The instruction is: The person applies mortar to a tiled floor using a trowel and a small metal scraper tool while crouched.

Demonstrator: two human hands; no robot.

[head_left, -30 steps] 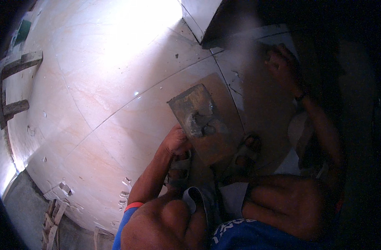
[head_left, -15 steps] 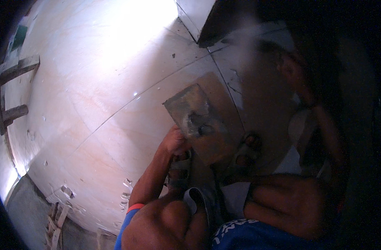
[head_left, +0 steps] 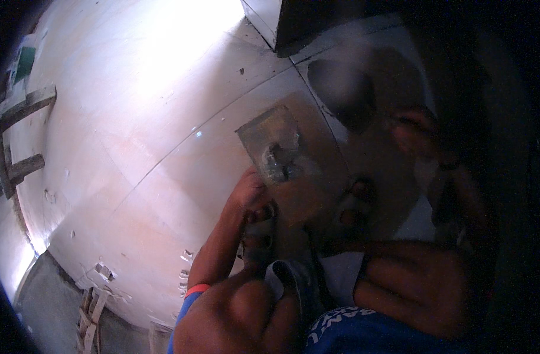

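My left hand [head_left: 250,190] grips a stained, rectangular board [head_left: 305,197] from underneath, with a small lump of grey paste [head_left: 281,162] on top. My right hand [head_left: 413,131] is dim at the right, fingers curled; what it holds, if anything, is too dark to name. Left of it is a dark rounded shape [head_left: 341,91], either an object or a shadow; I cannot tell. My sandalled feet [head_left: 259,236] are under and beside the board, on large pale tiles [head_left: 163,200] with dark joints.
A tiled block or wall corner [head_left: 261,20] stands at the top. Wooden frames [head_left: 28,109] lie at the left, more wooden pieces [head_left: 90,318] at the lower left beside grey bare concrete [head_left: 45,295]. Loose chips [head_left: 104,271] lie on the tiles. The right side is in deep shadow.
My right hand has moved down and toward me from the tiles by the corner, and a dark rounded shape now shows there. The board has shifted slightly upward in the picture.
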